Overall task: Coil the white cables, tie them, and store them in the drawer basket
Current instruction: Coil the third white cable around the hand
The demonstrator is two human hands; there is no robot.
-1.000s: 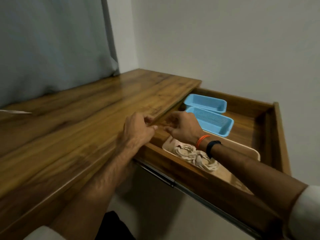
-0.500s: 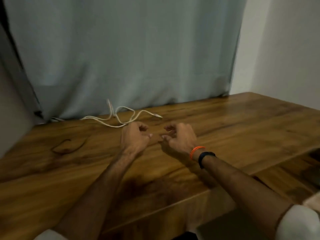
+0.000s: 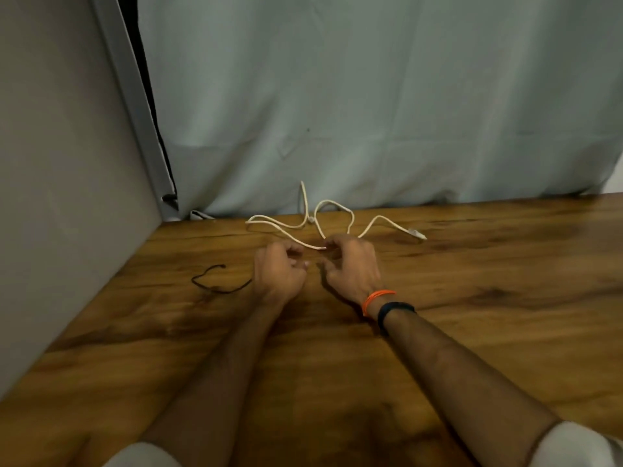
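Note:
A loose white cable (image 3: 332,205) sprawls in loops on the wooden table (image 3: 472,298) near the curtain, its plug (image 3: 417,233) lying off to the right. My right hand (image 3: 352,266), with orange and black wristbands, has its fingers curled and its fingertips meet a strand of the cable, seemingly pinching it. My left hand (image 3: 278,274) hovers just left of it with loosely curled fingers and holds nothing; the strand runs just beyond its knuckles. A thin black tie (image 3: 219,284) lies on the table left of my left hand. The drawer and basket are out of view.
A pale blue curtain (image 3: 371,112) hangs along the table's far edge. A grey wall panel (image 3: 67,197) bounds the table on the left. Bare wood stretches to the right and toward me.
The view has swung left from the open drawer to the table's back corner. Both hands moved forward to the white cable, and my right fingertips now reach it.

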